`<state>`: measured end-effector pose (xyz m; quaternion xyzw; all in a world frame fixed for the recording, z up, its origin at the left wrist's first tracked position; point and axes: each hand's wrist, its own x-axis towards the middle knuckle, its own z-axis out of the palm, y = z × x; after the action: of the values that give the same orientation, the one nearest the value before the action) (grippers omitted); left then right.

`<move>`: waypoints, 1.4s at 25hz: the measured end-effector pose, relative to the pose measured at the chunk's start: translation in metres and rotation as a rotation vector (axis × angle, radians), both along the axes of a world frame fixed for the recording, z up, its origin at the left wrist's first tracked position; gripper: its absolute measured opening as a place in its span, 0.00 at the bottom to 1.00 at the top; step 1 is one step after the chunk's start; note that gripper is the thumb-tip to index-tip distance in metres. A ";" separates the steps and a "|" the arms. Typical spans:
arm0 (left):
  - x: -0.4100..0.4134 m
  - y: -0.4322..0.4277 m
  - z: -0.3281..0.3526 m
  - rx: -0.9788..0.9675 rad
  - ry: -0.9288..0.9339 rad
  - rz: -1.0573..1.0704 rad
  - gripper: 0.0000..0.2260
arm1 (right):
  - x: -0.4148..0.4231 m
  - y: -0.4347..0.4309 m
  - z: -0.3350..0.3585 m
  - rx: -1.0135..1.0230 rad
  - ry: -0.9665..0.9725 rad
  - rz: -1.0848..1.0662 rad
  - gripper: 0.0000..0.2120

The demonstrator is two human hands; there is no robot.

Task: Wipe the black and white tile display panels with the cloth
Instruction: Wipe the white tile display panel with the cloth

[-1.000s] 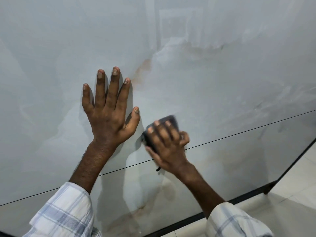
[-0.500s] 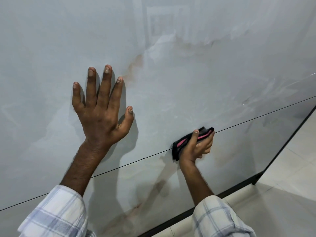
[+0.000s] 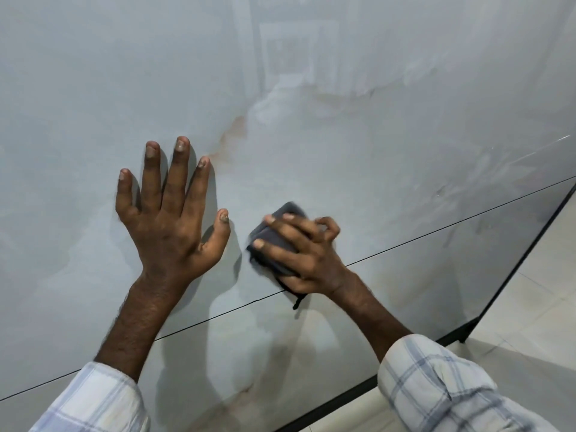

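While my right hand presses the folded dark cloth on the white panel, its grip is clamped on that cloth, fingers bent over it. The left hand lies flat and spread, holding nothing. The cloth sits at 3 o'clock from the left thumb, just above the seam. Its long axis seems to run 12 to 6, though it is blurred. Half a second ago it was farther out at 3 o'clock on the seam, pink showing. Unwiped panel lies toward 3 o'clock.
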<state>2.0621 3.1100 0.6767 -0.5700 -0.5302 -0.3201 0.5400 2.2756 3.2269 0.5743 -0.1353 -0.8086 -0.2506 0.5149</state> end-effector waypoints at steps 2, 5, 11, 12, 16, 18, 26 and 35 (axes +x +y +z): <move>0.000 -0.003 0.000 -0.023 0.004 -0.020 0.28 | 0.030 0.022 -0.003 -0.127 0.197 -0.047 0.28; 0.010 -0.005 -0.003 -0.085 -0.004 -0.125 0.25 | 0.067 0.046 -0.036 -0.487 0.539 -0.191 0.30; 0.096 0.052 0.005 -0.097 -0.085 -0.094 0.27 | 0.101 0.068 -0.063 -1.097 1.356 -0.023 0.31; 0.104 0.061 0.002 -0.096 -0.087 -0.048 0.28 | 0.101 0.069 -0.053 -1.155 1.442 0.033 0.31; 0.121 0.084 -0.023 -0.066 -0.098 0.163 0.34 | 0.092 0.063 -0.012 -0.860 1.148 0.030 0.28; 0.120 0.084 -0.027 -0.083 -0.088 0.202 0.35 | 0.086 0.060 -0.009 -0.468 0.692 0.017 0.23; 0.122 0.084 -0.026 -0.080 -0.092 0.196 0.35 | 0.122 0.106 0.031 -0.071 0.440 0.046 0.21; 0.118 0.059 0.039 -0.038 -0.068 0.048 0.29 | 0.125 0.104 0.103 0.162 0.210 0.108 0.16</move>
<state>2.1799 3.1690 0.7156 -0.5560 -0.5676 -0.3161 0.5184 2.4009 3.3313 0.6768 -0.0749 -0.7336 -0.2715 0.6185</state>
